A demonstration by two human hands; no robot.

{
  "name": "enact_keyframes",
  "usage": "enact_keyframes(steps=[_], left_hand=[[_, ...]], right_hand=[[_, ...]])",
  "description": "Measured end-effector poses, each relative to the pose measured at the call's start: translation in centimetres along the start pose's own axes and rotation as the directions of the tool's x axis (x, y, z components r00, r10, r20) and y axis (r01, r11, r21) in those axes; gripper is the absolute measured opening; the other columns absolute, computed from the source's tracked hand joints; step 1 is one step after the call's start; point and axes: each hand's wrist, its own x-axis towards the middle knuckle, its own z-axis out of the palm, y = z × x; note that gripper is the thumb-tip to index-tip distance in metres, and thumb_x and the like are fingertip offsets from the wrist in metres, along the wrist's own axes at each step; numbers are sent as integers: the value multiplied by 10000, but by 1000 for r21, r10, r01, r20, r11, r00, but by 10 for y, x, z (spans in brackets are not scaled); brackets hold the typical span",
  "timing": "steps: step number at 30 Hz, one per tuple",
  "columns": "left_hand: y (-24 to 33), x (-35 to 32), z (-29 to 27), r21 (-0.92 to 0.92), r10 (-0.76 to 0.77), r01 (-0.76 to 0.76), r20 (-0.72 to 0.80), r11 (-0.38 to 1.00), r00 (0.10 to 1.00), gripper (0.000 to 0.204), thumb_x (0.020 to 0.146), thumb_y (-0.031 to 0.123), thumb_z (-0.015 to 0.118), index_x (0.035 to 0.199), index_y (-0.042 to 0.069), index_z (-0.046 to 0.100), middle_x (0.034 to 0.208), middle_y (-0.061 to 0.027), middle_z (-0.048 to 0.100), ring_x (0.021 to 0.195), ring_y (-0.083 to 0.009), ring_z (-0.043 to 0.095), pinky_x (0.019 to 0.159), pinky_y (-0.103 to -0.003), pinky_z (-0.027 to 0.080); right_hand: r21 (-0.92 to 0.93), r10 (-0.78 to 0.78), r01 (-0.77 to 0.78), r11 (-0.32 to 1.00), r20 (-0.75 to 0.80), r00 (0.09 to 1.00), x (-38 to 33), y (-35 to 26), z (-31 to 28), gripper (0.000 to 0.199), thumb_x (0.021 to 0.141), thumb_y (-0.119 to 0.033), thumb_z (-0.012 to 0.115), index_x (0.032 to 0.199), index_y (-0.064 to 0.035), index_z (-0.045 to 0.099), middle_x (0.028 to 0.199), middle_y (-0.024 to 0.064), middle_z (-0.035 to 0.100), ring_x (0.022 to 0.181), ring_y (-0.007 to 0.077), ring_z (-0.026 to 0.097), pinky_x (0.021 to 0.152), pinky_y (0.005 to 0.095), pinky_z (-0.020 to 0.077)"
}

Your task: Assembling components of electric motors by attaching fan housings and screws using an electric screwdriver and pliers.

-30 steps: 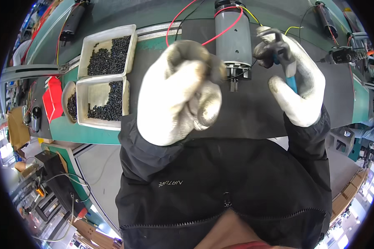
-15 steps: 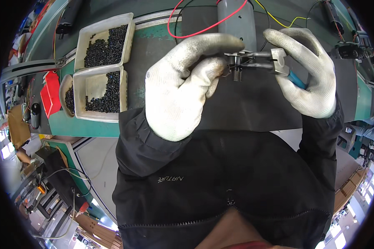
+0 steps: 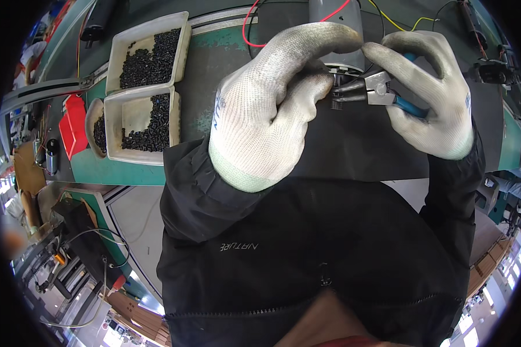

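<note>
A grey cylinder (image 3: 353,17), which looks like a motor, lies beyond my hands, its near end facing me. A dark ridged shaft (image 3: 337,103) shows at that end. My left hand (image 3: 260,121), in a white glove, has its index finger bent over the cylinder and its thumb near the shaft. Whatever its fingers pinch is hidden. Blue-handled pliers (image 3: 380,88) are in my gloved right hand (image 3: 440,98), the fingers around the handles. The plier jaws point left and reach the shaft area beside my left thumb.
At the left stand two white bins (image 3: 173,118) (image 3: 182,55) of small black parts. Beside them are a small dish (image 3: 90,124) of the same parts and a red container (image 3: 73,130). Red (image 3: 250,32) and yellow (image 3: 396,24) wires run near the cylinder. A dark mat covers the green bench.
My left hand has moved up and right, its index finger reaching further over the cylinder. The pliers have shifted slightly left and turned, their jaws closer to the cylinder's end.
</note>
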Motion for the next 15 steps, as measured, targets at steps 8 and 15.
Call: enact_keyframes(steps=[8, 15], left_hand=[[-8, 1, 0, 40, 2, -4, 32, 999, 999, 343, 925, 161, 592, 1217, -8, 533, 866, -37, 584, 771, -64, 519, 698, -205, 440], [-17, 3, 1, 32, 52, -53, 11, 998, 999, 339, 934, 175, 584, 1215, -9, 537, 853, -35, 576, 764, -68, 521, 705, -204, 440]], right_hand=[[-30, -12, 12, 999, 4, 1000, -3, 4, 3, 626, 510, 10, 569, 1126, -49, 670, 1032, 151, 599, 984, 290, 577, 849, 377, 490], [61, 43, -42, 997, -10, 999, -6, 4, 0, 626, 510, 22, 567, 1124, -43, 670, 1035, 151, 601, 973, 277, 586, 822, 361, 504]])
